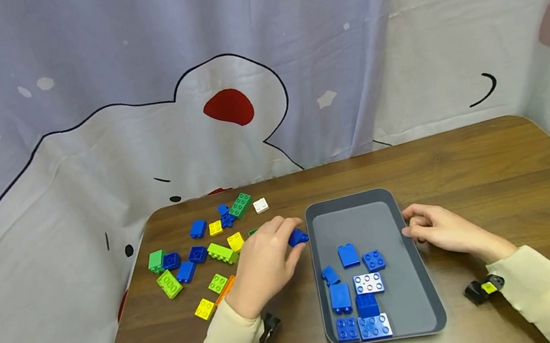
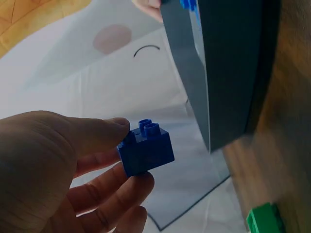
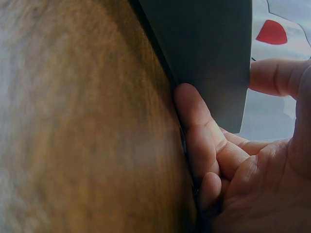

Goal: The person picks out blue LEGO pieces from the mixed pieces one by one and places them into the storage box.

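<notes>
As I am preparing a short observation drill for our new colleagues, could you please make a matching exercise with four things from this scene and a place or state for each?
Things
1. left hand
2. right hand
3. gray tray
4. orange piece

Place or state
A. has several blue bricks inside it
B. pinches a single blue brick
C. lies on the wooden table, left of the tray in the head view
D. touches the tray's side

Right pairs: 1-B; 2-D; 3-A; 4-C
</notes>
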Demonstrator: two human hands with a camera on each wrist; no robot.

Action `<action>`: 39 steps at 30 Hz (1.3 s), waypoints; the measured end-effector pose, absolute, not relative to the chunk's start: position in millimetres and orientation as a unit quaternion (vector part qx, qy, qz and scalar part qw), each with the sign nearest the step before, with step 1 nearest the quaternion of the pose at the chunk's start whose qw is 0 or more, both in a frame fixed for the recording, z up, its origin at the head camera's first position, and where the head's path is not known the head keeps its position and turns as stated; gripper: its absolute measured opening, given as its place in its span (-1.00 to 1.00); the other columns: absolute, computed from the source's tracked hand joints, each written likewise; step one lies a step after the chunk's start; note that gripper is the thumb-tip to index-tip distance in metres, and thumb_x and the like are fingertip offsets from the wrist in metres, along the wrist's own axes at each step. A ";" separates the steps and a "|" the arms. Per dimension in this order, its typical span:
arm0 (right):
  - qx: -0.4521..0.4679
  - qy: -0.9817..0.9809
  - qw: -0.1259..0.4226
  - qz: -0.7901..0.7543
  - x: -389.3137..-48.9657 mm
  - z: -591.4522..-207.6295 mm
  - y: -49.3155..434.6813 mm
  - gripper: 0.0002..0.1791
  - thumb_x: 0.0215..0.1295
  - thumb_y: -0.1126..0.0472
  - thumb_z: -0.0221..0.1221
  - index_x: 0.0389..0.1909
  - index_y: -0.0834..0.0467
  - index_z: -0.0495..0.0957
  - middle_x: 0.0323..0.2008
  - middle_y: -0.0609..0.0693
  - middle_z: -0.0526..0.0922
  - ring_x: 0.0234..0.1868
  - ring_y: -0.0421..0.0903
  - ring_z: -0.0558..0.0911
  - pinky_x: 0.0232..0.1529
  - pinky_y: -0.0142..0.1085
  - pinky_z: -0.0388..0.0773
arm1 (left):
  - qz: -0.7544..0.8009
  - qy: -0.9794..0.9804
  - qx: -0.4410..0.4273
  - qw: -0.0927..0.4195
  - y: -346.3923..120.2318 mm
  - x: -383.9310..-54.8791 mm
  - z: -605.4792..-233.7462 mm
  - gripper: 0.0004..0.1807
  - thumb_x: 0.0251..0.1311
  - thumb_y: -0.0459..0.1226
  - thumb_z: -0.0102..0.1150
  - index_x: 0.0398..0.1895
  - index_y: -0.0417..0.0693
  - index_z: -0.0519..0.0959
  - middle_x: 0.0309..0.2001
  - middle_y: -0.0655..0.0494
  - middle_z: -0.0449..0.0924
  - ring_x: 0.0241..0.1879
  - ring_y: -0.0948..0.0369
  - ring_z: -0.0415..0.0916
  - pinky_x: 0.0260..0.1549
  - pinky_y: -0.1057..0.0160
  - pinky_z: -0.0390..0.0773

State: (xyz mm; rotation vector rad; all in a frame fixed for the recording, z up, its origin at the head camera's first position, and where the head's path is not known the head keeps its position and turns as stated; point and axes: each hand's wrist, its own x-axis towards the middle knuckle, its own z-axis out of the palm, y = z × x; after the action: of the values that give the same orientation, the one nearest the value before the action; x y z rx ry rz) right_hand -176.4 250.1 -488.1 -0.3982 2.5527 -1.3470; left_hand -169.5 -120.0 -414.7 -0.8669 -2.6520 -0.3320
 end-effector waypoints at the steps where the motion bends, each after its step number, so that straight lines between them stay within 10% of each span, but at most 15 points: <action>1: -0.135 0.871 0.114 -0.458 -176.6 -488.5 250.3 -0.56 0.44 0.16 0.20 0.18 0.37 0.47 -0.55 -0.08 0.50 -0.53 -0.28 0.42 -0.43 -0.38 0.34 | -0.119 -0.931 -0.306 0.161 -116.7 -168.8 -415.5 -0.58 0.24 -0.11 0.46 0.13 0.02 0.64 -0.07 0.13 0.71 -0.18 0.22 0.68 -0.19 0.23 0.74; 29: -0.132 0.876 0.115 -0.449 -177.7 -489.6 252.1 -0.54 0.45 0.14 0.19 0.20 0.38 0.45 -0.55 -0.06 0.50 -0.50 -0.26 0.44 -0.42 -0.37 0.34 | -0.066 -0.890 -0.432 0.130 -74.9 -134.3 -439.0 -0.71 0.37 -0.09 0.32 0.10 0.12 0.65 -0.12 0.22 0.59 -0.26 0.31 0.55 -0.15 0.33 0.67; 39: -0.134 0.874 0.116 -0.452 -178.2 -490.4 251.4 -0.54 0.46 0.14 0.20 0.20 0.37 0.46 -0.54 -0.05 0.51 -0.47 -0.23 0.48 -0.40 -0.37 0.35 | -0.046 -0.917 -0.390 0.064 -84.7 -135.7 -433.1 -0.06 0.22 0.35 0.22 0.58 0.15 0.28 0.51 0.02 0.34 0.42 0.04 0.41 0.28 -0.07 0.57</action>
State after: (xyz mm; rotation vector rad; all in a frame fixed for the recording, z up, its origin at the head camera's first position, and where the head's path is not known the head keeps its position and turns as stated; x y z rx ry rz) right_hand -178.2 251.4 -490.4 -0.3911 2.5609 -1.3235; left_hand -135.7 -84.7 -433.1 -1.1773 -2.7699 -0.1400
